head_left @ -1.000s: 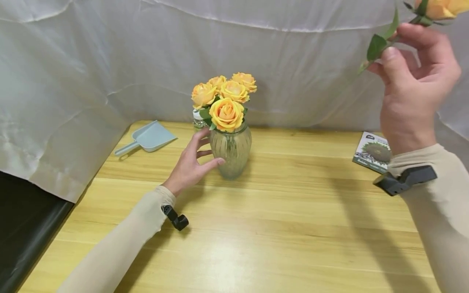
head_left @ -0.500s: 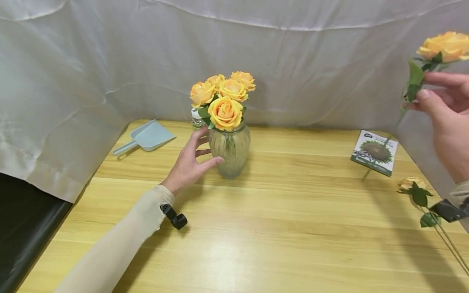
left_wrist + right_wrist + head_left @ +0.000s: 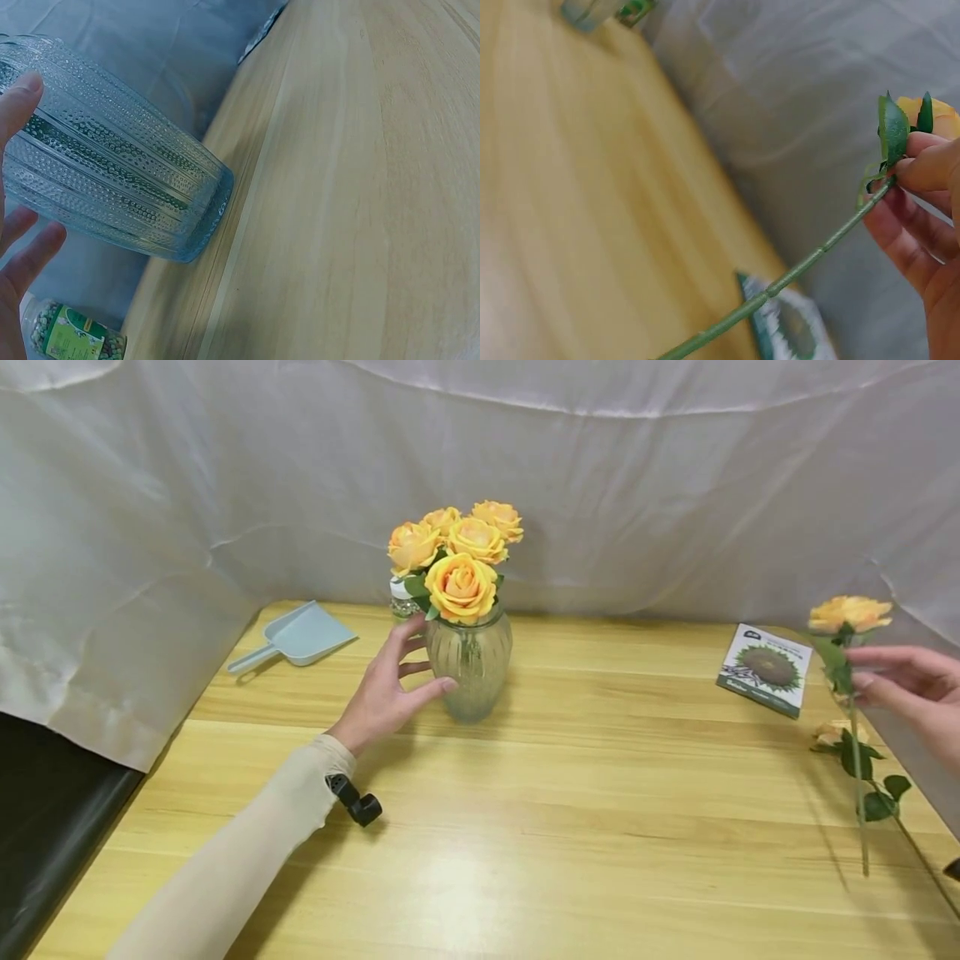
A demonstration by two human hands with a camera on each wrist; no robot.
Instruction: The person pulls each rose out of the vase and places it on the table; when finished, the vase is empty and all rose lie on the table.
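A ribbed glass vase (image 3: 476, 672) stands upright on the wooden table, with several yellow roses (image 3: 461, 587) in it. My left hand (image 3: 390, 689) holds its left side, thumb in front and fingers curved round behind. In the left wrist view the thumb lies against the vase (image 3: 127, 157). At the right, my right hand (image 3: 911, 689) pinches a single yellow rose (image 3: 851, 612) just below the bloom. Its long stem (image 3: 802, 264) hangs down over the table. Beneath it a second yellow rose (image 3: 828, 733) lies on the table, partly hidden by the held stem.
A light blue dustpan (image 3: 307, 635) lies at the back left. Behind the vase stands a small jar (image 3: 75, 334) with a green label. A seed packet (image 3: 765, 668) with a sunflower picture lies at the back right. Grey cloth (image 3: 637, 510) hangs behind the table (image 3: 562, 827).
My right hand has carried the held rose down and to the right, from high up to just above the table's right side. The left hand stays at the vase.
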